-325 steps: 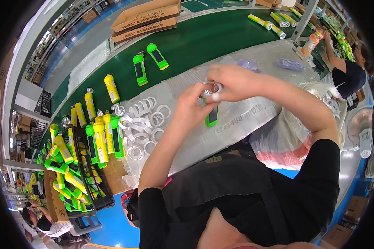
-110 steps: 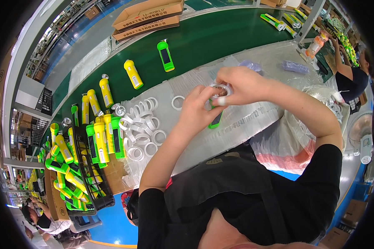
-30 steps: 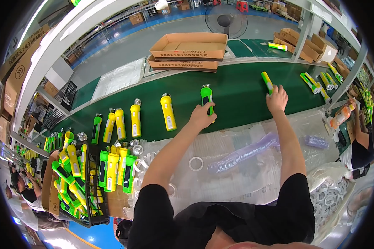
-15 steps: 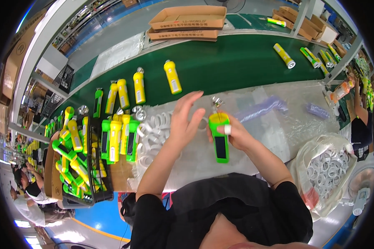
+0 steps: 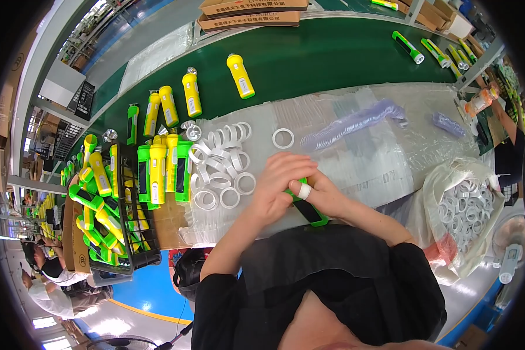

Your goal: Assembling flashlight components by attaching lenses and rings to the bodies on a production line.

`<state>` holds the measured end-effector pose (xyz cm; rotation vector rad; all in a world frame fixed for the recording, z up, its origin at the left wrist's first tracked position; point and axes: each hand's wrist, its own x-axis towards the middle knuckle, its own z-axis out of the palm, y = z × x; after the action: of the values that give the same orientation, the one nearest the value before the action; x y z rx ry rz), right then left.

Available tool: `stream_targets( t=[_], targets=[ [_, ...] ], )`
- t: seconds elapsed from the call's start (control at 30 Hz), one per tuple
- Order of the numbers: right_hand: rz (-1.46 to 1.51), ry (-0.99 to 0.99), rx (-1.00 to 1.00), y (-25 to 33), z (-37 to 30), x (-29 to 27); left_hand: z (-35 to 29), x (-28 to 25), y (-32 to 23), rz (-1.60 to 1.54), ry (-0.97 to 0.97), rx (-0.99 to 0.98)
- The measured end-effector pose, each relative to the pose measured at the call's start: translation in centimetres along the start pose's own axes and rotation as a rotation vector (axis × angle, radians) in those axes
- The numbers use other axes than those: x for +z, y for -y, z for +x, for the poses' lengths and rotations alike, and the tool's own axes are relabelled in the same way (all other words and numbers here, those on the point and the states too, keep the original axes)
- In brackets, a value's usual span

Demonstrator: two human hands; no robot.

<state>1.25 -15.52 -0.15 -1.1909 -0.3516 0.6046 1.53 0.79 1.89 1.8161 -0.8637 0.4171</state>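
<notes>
Flashlight [image 5: 311, 212] in green with a dark panel lies aslant just in front of the person's body, its foot toward near right and its other end hidden under the hands. The right hand [image 5: 328, 197] has its grip closed around the body, a white band on the thumb; the left hand [image 5: 276, 182] lies over the covered end, and whether its grip is pinching anything cannot be told. Good work here likely asks for the right hand to steady the body, the left to press squarely and evenly, and the fingertips to stay off the panel. Left of the hands, loose white rings [image 5: 216, 154] lie heaped within easy reach; an open bag [image 5: 421, 217] of similar rings stands right of the worktop [image 5: 379, 157]. Farther off, one single ring [image 5: 274, 139] lies apart, with a row of clear discs [image 5: 350, 126] beside it, best handled by the edges to avoid smears. Beyond, a yellow flashlight [image 5: 240, 77] rests on the green belt [image 5: 326, 58], with cardboard trays [image 5: 248, 21] at the far side.
</notes>
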Motion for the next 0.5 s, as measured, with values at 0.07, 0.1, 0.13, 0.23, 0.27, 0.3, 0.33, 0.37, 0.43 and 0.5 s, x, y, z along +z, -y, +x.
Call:
stream_targets(
  t=[0.07, 0.1, 0.13, 0.23, 0.27, 0.3, 0.33, 0.37, 0.43, 0.5],
  targets=[
    [0.057, -0.077, -0.014, 0.8, -0.4, -0.2, 0.2, 0.6, 0.4, -0.066, -0.001, -0.06],
    [0.113, -0.15, -0.027, 1.1, -0.4, -0.3, 0.6, 1.1, 0.6, -0.123, -0.048, -0.096],
    [0.164, -0.14, -0.031, 0.8, -0.4, -1.5, 1.0, 1.7, 0.4, -0.288, -0.178, -0.346],
    [0.125, -0.308, -0.097, 2.1, -1.2, -3.3, 2.4, 2.9, 5.8, 0.434, -0.063, -0.286],
    [0.12, -0.319, -0.1, 2.3, -1.5, -3.8, 2.0, 3.1, 6.7, 0.436, -0.065, -0.287],
    [0.113, -0.338, -0.106, 2.5, -1.9, -4.4, 1.9, 3.3, 7.3, 0.528, 0.059, -0.292],
    [0.165, -0.35, -0.107, 2.5, -2.1, -4.8, 1.7, 3.4, 8.0, 0.621, 0.184, -0.297],
    [0.163, -0.35, -0.108, 2.5, -2.2, -4.9, 1.4, 3.5, 8.5, 0.62, 0.182, -0.296],
    [0.134, -0.308, -0.091, 2.6, -2.6, -5.1, 1.3, 3.2, 8.7, 0.58, 0.17, -0.296],
    [0.109, -0.288, -0.089, 2.7, -2.4, -5.1, 1.3, 2.5, 8.4, 0.513, 0.126, -0.309]
  ],
)
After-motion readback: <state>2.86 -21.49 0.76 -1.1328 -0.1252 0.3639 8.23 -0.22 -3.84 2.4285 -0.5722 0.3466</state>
